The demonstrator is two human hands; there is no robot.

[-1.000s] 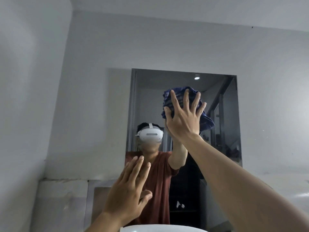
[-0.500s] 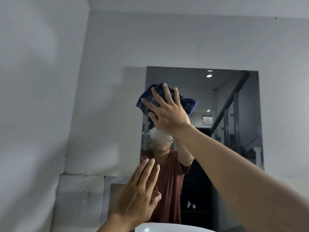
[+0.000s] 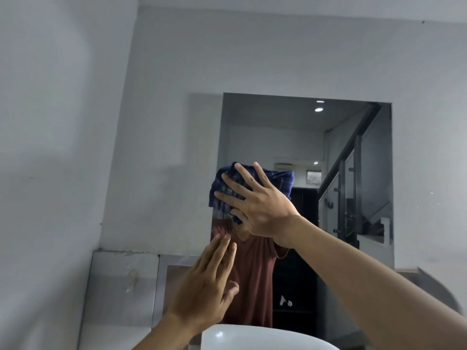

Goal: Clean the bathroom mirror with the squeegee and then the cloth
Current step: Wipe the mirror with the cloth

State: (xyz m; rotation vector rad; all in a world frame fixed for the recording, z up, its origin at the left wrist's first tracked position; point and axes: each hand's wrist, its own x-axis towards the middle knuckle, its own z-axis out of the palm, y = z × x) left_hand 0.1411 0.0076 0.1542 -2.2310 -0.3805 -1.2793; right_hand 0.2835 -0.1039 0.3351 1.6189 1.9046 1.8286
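Note:
A frameless rectangular mirror (image 3: 290, 137) hangs on the grey wall. My right hand (image 3: 257, 205) presses a dark blue checked cloth (image 3: 278, 180) flat against the glass at the mirror's left side, about mid-height, fingers spread over it. My left hand (image 3: 207, 289) is raised lower down, near the mirror's lower left part, fingers straight and together, holding nothing; whether it touches the glass I cannot tell. No squeegee is in view. The mirror reflects a person in a red-brown shirt.
A white basin rim (image 3: 262, 337) curves along the bottom edge below the mirror. Grey tiled panels (image 3: 121, 286) line the wall at lower left. A plain grey side wall (image 3: 50, 147) stands close on the left. A staircase railing shows only as a reflection.
My right hand has slid the cloth from the mirror's upper middle to the left and down. The left hand stays raised near the lower left. The view has tilted upward.

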